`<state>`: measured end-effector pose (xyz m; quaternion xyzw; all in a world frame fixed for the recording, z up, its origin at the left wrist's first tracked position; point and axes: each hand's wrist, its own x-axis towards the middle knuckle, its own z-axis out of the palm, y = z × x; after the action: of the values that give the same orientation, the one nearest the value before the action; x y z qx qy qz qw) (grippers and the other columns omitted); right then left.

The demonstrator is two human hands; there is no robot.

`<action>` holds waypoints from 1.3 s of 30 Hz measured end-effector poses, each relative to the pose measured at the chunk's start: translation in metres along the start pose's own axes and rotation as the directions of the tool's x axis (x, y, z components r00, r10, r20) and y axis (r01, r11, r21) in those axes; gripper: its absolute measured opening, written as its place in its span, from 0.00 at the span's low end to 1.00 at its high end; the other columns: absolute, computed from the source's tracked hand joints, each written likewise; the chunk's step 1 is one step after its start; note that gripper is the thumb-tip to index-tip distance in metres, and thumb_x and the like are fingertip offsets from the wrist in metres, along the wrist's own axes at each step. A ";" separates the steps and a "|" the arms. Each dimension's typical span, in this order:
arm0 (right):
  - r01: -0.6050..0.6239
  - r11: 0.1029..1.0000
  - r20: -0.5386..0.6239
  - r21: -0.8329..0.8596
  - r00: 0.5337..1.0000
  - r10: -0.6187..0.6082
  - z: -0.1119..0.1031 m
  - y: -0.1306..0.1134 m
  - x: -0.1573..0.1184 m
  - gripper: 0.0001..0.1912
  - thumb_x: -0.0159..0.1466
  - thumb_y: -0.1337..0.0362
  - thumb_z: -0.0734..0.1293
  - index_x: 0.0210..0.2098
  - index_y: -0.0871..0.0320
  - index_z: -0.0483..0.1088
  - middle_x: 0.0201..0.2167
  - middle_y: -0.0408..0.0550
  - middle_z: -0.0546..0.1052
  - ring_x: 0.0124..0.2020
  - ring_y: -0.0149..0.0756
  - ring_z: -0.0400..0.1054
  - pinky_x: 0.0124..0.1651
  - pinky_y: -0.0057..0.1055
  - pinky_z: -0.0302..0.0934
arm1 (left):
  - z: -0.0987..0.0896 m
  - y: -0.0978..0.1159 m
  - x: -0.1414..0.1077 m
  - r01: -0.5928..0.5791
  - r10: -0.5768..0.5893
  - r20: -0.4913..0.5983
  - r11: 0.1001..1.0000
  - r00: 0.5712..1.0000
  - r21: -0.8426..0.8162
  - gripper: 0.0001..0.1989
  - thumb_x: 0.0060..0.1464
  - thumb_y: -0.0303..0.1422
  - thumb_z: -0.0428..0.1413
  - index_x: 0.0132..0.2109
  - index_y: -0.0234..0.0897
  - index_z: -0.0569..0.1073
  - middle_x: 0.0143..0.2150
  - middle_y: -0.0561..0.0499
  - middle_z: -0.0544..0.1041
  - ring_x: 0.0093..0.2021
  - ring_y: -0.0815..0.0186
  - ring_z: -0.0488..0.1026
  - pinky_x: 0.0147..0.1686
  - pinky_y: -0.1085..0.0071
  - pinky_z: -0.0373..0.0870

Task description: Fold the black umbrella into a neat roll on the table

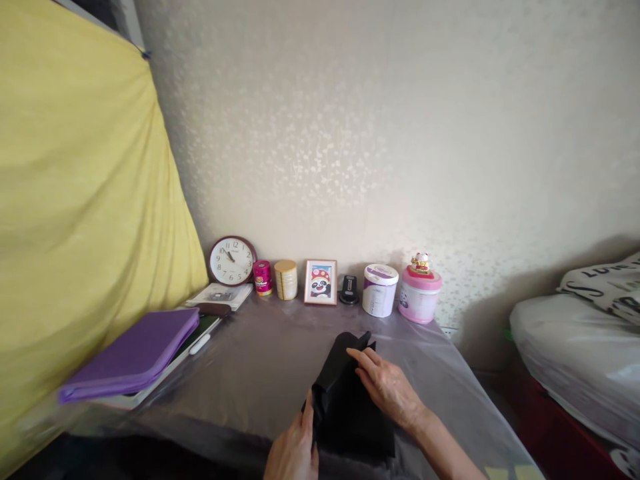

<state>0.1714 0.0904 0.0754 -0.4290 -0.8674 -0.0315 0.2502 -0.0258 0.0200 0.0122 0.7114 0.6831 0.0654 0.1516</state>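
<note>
A black, soft, folded piece that looks like cloth (350, 413) is at the near edge of the table; its exact kind I cannot make out. My left hand (294, 445) grips its left edge, with the thumb and fingers closed around the material. On the upper right side, my right hand (389, 387) has its fingertips pressed together on the cloth's edge, the index finger lying along the top. A rounded flap sticks up at the far end, and several corners are bunched beside my right fingers. My fingers partly hide both sides.
Along the wall stand a clock (233, 261), a pink can (263, 278), a yellow-lidded jar (286, 280), a framed panda picture (321, 283), a black stand (349, 290), a white-and-purple tub (380, 291) and a pink tub (420, 298) with a figurine. A purple folder (133, 353) lies left.
</note>
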 end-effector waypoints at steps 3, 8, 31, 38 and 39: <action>-0.003 0.996 0.024 -0.086 1.000 0.005 0.005 0.000 0.007 0.18 0.64 0.68 0.53 0.52 0.54 0.59 0.36 0.46 0.71 0.28 0.30 0.68 0.29 0.24 0.59 | 0.000 0.000 -0.001 -0.020 0.020 0.023 1.000 1.000 0.002 0.38 0.46 0.23 0.46 0.63 0.30 0.39 0.54 0.39 0.65 0.43 0.63 0.70 0.44 0.71 0.63; -0.052 0.996 0.055 -0.079 0.997 0.056 0.004 0.000 0.023 0.13 0.64 0.69 0.52 0.39 0.55 0.65 0.33 0.45 0.72 0.28 0.28 0.68 0.29 0.23 0.57 | 0.002 0.002 -0.003 -0.026 0.026 0.045 1.000 0.999 0.005 0.38 0.46 0.21 0.45 0.63 0.31 0.38 0.53 0.39 0.66 0.41 0.61 0.72 0.39 0.70 0.66; -0.002 0.975 0.037 -0.223 0.999 0.011 0.086 -0.013 0.045 0.09 0.63 0.69 0.57 0.31 0.56 0.67 0.31 0.45 0.70 0.35 0.33 0.63 0.33 0.26 0.58 | -0.005 0.024 -0.009 0.101 -0.102 0.188 0.995 0.977 0.011 0.42 0.47 0.28 0.52 0.61 0.53 0.34 0.50 0.47 0.67 0.37 0.62 0.74 0.36 0.68 0.66; -0.004 0.988 0.014 -0.155 1.000 0.006 0.084 -0.011 0.042 0.09 0.64 0.69 0.57 0.34 0.56 0.67 0.31 0.45 0.70 0.35 0.33 0.63 0.35 0.26 0.59 | -0.012 0.021 0.002 -0.014 0.014 0.277 1.000 0.961 -0.001 0.40 0.50 0.28 0.48 0.62 0.44 0.32 0.37 0.45 0.77 0.38 0.58 0.74 0.36 0.67 0.66; 0.009 0.993 0.009 -0.121 1.000 -0.008 0.082 -0.011 0.039 0.09 0.64 0.68 0.56 0.36 0.55 0.67 0.31 0.45 0.71 0.35 0.33 0.64 0.37 0.27 0.59 | -0.009 0.022 0.003 0.002 -0.002 0.276 1.000 0.961 -0.001 0.39 0.50 0.27 0.47 0.62 0.43 0.32 0.37 0.45 0.77 0.37 0.59 0.75 0.35 0.67 0.66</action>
<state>0.1098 0.1340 0.0240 -0.4400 -0.8667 -0.0834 0.2199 -0.0079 0.0235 0.0272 0.7129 0.6559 -0.0342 0.2458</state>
